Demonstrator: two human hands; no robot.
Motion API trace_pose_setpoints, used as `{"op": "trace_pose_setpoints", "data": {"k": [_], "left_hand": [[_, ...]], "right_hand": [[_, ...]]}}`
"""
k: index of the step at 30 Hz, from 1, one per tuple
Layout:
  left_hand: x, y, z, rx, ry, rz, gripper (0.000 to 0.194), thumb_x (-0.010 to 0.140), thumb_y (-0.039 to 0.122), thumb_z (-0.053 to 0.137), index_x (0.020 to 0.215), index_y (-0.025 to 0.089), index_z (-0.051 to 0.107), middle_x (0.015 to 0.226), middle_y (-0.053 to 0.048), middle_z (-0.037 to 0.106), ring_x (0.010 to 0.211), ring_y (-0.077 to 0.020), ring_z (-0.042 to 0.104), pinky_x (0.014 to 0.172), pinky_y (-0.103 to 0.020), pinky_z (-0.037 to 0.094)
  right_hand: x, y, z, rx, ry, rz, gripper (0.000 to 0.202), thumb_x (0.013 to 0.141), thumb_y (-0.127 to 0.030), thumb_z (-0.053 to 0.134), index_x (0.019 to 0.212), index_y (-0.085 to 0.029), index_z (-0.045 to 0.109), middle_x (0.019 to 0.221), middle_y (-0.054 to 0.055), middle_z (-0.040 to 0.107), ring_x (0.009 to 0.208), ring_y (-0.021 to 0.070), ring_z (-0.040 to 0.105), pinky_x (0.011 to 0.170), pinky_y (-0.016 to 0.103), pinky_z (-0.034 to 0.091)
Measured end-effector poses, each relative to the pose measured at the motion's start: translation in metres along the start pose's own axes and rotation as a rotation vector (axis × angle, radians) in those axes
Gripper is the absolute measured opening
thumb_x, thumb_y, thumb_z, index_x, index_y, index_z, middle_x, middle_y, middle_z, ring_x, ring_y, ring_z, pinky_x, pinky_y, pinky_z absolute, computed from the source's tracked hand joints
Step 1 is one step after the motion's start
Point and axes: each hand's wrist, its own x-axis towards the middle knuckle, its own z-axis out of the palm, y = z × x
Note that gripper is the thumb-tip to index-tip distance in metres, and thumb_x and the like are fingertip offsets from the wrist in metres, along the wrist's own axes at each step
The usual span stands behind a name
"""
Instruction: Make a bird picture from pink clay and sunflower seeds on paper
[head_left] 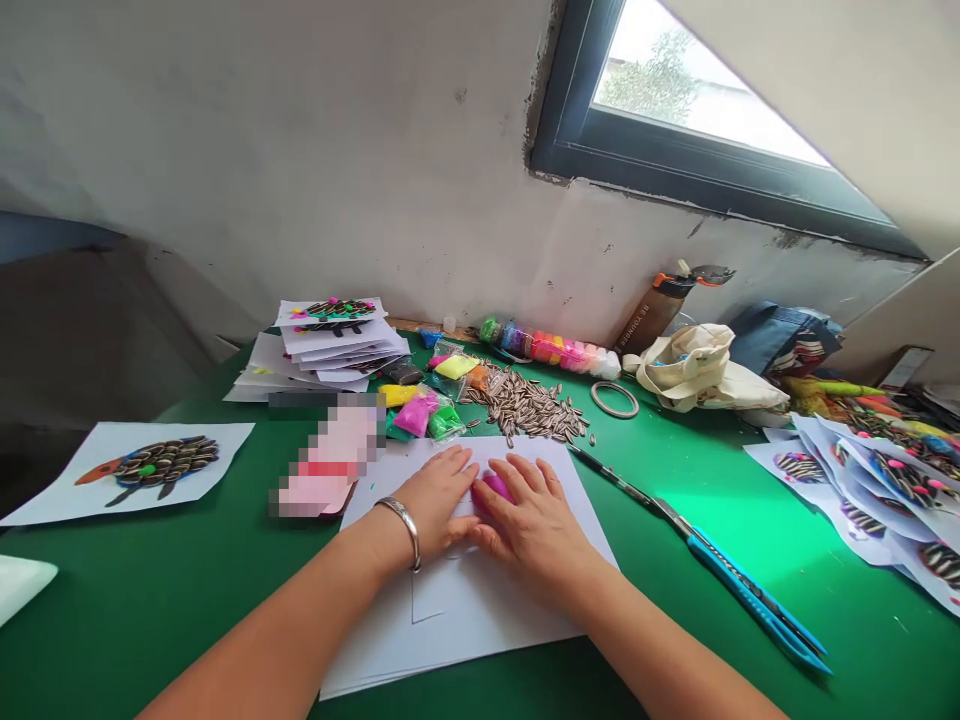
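White paper sheets (517, 615) lie on the green table in front of me, with a few thin pencil lines on the top one. My left hand (435, 500) rests flat on the paper, fingers stretched forward, a silver bangle at its wrist. My right hand (529, 510) is spread beside it, the two thumbs touching or nearly so. Pink-purple clay (496, 485) shows between the hands, partly covered by my right fingers. Behind the paper are a pile of striped seeds (529, 400) and packets of coloured clay (416, 412).
A pen (615, 477) and blue tweezers or cutter (757, 590) lie right of the paper. Seed pictures are at left (165, 468), in a back-left stack (337, 350) and at right (862, 480). A tape ring (615, 399), brown bottle (656, 310) and cloth bag (690, 365) stand behind.
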Motion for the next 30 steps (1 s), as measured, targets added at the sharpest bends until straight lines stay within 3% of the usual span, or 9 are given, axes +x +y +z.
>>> {"op": "trace_pose_setpoints", "data": {"k": [6, 12, 19, 25, 30], "left_hand": [[0.001, 0.006, -0.007, 0.046, -0.069, -0.021, 0.066, 0.079, 0.034, 0.067, 0.136, 0.007, 0.046, 0.147, -0.022, 0.035, 0.138, -0.0334, 0.028, 0.114, -0.047, 0.025], [0.0, 0.008, -0.01, 0.048, -0.084, -0.032, 0.067, 0.085, 0.047, 0.059, 0.137, 0.007, 0.045, 0.148, -0.022, 0.032, 0.139, -0.0342, 0.027, 0.113, -0.049, 0.025], [-0.001, 0.007, -0.008, 0.027, -0.088, -0.034, 0.07, 0.081, 0.038, 0.066, 0.138, 0.005, 0.043, 0.149, -0.023, 0.031, 0.139, -0.0339, 0.025, 0.115, -0.047, 0.022], [-0.001, 0.009, -0.009, 0.017, -0.092, -0.046, 0.068, 0.084, 0.042, 0.063, 0.138, 0.006, 0.043, 0.149, -0.022, 0.031, 0.139, -0.0342, 0.025, 0.114, -0.049, 0.024], [0.0, 0.008, -0.009, 0.019, -0.078, -0.046, 0.068, 0.082, 0.044, 0.064, 0.136, 0.007, 0.045, 0.149, -0.022, 0.032, 0.139, -0.0349, 0.025, 0.113, -0.05, 0.024]], "right_hand": [[0.003, 0.003, 0.005, 0.038, -0.009, 0.026, 0.049, 0.093, -0.055, 0.039, 0.131, -0.028, 0.053, 0.14, 0.009, 0.048, 0.135, 0.035, 0.03, 0.108, 0.06, 0.02], [0.0, 0.009, 0.001, 0.066, -0.006, 0.068, 0.048, 0.092, -0.055, 0.044, 0.133, -0.032, 0.052, 0.149, 0.01, 0.036, 0.136, 0.0363, 0.028, 0.105, 0.063, 0.024], [0.003, 0.005, 0.002, 0.065, -0.009, 0.023, 0.051, 0.093, -0.061, 0.033, 0.132, -0.035, 0.052, 0.146, 0.006, 0.042, 0.138, 0.0356, 0.025, 0.108, 0.065, 0.015], [0.001, 0.011, -0.001, 0.067, 0.0, 0.056, 0.049, 0.092, -0.061, 0.036, 0.133, -0.038, 0.05, 0.149, 0.006, 0.036, 0.139, 0.0345, 0.025, 0.108, 0.064, 0.017], [-0.001, 0.014, 0.0, 0.034, 0.006, 0.087, 0.049, 0.091, -0.061, 0.038, 0.126, -0.033, 0.057, 0.146, 0.009, 0.041, 0.138, 0.0361, 0.027, 0.108, 0.066, 0.015]]}}
